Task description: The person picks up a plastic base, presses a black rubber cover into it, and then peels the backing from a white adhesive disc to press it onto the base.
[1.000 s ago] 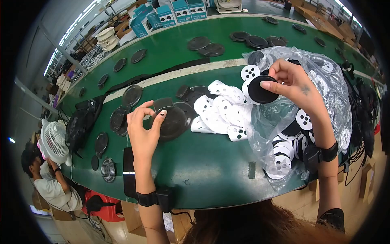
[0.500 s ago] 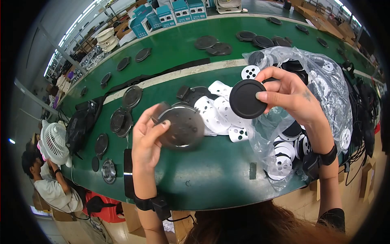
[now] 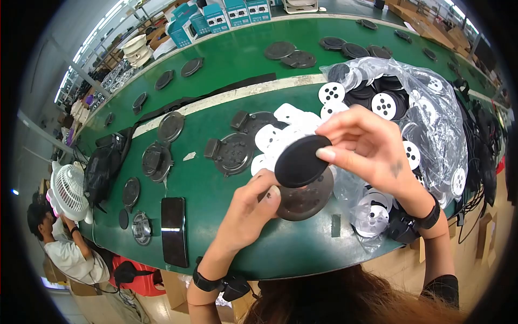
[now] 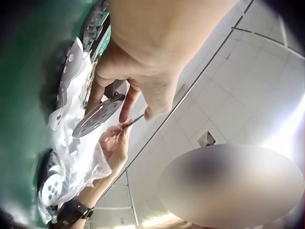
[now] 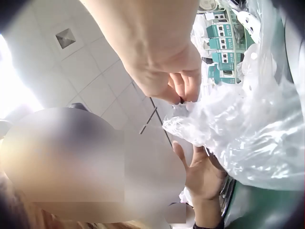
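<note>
My left hand [image 3: 251, 210] holds a dark translucent round plastic piece [image 3: 308, 205] by its edge; the left wrist view shows this dotted piece [image 4: 97, 119] edge-on beside the fingers. Between thumb and fingers, my right hand [image 3: 369, 151] pinches a flat black disc [image 3: 302, 161] at its rim. The disc is tilted and overlaps the translucent piece in the head view, close by my left thumb. Behind both lies a heap of white perforated sheets [image 3: 291, 129], partly hidden by the disc and my right hand.
A clear plastic bag [image 3: 431, 129] of black and white discs lies at the right. More translucent round pieces [image 3: 233, 154] are spread over the green table [image 3: 210, 189]. A phone [image 3: 174, 232] lies front left, a fan [image 3: 71, 184] beyond the left edge, and a person [image 3: 70, 243] sits there.
My left hand has moved right with the translucent piece. The black disc has come down and left in my right hand, tilting over that piece. The phone and another round piece are now uncovered.
</note>
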### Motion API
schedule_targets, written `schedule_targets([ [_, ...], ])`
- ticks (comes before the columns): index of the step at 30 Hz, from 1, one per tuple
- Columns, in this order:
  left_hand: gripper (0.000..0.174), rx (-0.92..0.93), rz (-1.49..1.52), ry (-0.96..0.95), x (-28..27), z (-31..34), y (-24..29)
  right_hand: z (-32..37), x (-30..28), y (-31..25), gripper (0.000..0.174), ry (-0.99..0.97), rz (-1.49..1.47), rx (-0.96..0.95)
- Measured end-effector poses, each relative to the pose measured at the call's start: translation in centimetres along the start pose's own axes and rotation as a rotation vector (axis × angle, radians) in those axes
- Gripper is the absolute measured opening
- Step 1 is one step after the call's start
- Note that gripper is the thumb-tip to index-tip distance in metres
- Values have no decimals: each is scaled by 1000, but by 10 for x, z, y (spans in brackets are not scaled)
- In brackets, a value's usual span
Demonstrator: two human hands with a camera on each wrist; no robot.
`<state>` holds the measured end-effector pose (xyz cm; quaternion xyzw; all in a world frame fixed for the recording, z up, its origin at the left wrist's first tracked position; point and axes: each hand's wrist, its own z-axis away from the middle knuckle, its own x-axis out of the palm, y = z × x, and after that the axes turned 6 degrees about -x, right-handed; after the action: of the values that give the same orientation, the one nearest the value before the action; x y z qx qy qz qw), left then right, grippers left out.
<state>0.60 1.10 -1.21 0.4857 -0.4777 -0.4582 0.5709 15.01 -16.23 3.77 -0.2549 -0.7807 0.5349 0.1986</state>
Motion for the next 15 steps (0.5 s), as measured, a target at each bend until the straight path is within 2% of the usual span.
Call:
schedule_targets([
  [2,37,-9,73,-20,1,1,1,4,-3,0,22,-89,551,-552],
  [3,37,-10,75,-17,3,2,3,4,0,-6,21,-122,611,-632],
  [4,38,-14,116,15,6,3,5,5,1,-5,21,-124,610,-631],
  [6,42,-24,196,77,9,4,9,7,4,-2,25,-185,743,-836],
  [7,35,0,113,36,2,4,2,7,6,0,25,-183,741,-851],
  [8,35,-2,113,36,1,5,3,7,6,2,25,-182,740,-850],
  [10,24,-34,97,104,0,8,4,7,6,5,24,-213,825,-880],
  [11,24,-35,97,104,1,7,4,7,6,5,24,-213,824,-878],
  [13,15,124,73,155,5,4,5,6,7,2,24,-289,818,-764],
  [14,15,123,74,157,4,3,7,6,9,1,24,-291,816,-763],
  [15,11,203,-145,191,4,3,9,7,12,0,23,-286,788,-703],
])
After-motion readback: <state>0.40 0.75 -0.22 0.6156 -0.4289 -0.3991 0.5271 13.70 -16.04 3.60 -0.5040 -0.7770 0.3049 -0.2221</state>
